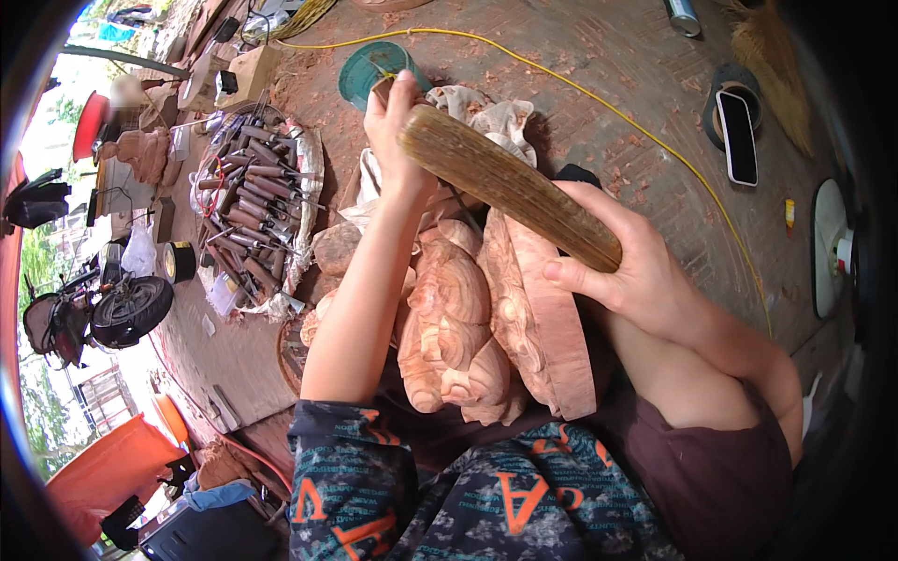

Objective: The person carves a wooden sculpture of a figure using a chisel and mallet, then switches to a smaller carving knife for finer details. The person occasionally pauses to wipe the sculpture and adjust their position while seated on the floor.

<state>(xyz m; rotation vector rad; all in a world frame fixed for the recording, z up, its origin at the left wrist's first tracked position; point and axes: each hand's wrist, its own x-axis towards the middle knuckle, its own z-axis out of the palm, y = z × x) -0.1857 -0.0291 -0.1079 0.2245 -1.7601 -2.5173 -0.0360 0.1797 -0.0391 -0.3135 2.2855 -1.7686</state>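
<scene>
Right grip (638, 260) round wooden bar (510, 185), thumb leftward

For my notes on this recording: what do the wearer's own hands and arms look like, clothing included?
The left hand and right hand are ungloved, and no ring or watch shows. The left forearm and right forearm are uncovered. A dark left sleeve carries bold orange lettering, finer teal print and greyish mottling. No right sleeve can be made out.

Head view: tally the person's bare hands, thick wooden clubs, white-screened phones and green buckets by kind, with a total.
Bare left hand and right hand: 2
Thick wooden club: 1
White-screened phone: 1
Green bucket: 1
Total: 5
</scene>
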